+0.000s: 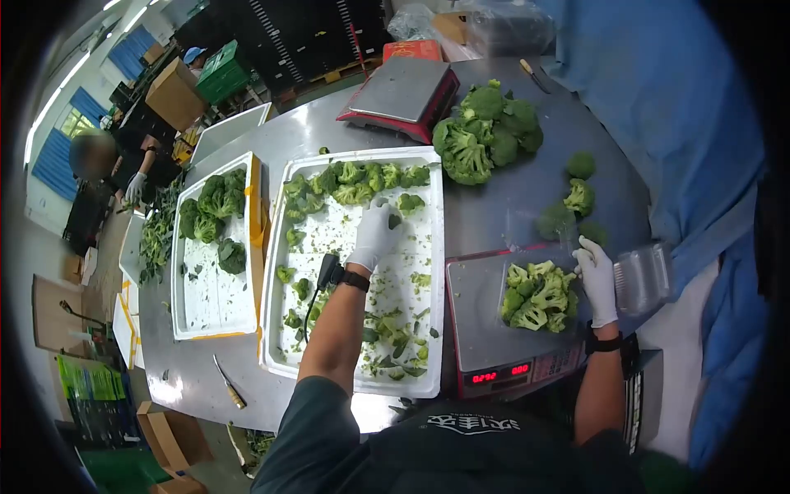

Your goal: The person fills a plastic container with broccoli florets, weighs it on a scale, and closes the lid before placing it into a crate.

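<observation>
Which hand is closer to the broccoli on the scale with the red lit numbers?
Right. The right hand is just beside that broccoli; the left hand is farther off, over the white tray.

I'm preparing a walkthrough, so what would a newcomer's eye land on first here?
Probably the large white tray of broccoli pieces at centre, with the gloved left hand over it. Then the glowing red digits on the scale at lower right, and the broccoli pile beyond it.

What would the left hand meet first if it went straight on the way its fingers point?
The left hand would likely meet the broccoli florets along the white tray's far side, though its height above them is unclear.
</observation>
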`<action>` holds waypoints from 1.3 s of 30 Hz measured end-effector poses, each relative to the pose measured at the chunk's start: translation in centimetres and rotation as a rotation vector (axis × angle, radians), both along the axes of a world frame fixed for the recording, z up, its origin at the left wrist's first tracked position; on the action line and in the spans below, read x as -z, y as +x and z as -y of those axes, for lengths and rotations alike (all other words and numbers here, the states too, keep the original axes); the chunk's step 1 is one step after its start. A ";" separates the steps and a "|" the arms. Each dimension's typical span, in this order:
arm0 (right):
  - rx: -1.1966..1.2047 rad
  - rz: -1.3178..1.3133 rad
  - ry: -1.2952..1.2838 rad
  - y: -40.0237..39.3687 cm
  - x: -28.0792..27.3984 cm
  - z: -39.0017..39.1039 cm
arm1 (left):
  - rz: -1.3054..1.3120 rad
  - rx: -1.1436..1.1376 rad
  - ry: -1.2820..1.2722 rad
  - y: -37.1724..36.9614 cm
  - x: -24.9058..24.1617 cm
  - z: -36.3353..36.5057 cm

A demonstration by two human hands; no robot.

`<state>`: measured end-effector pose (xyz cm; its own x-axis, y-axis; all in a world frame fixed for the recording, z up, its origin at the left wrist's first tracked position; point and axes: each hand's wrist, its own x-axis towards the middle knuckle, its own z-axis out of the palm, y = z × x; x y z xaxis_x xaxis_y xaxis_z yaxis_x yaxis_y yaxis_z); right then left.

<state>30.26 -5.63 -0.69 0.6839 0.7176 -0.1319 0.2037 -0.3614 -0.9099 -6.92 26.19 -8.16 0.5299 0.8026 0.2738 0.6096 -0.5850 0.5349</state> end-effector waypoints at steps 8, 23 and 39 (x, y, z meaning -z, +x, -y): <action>0.011 0.066 0.017 -1.4 -1.7 0.3 | 0.498 0.046 0.079 3.6 -8.2 8.9; -0.003 0.234 0.067 -1.7 1.6 0.0 | 0.043 0.505 0.033 11.3 -7.6 22.3; -0.016 -0.055 0.208 0.9 2.6 -0.3 | 0.460 0.421 -0.355 8.7 -8.3 21.9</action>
<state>31.15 -5.32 -3.25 0.6684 0.7436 -0.0163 0.1561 -0.1617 -0.9744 1.76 4.31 0.15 0.7078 0.6377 0.3041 0.0373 -0.4636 0.8852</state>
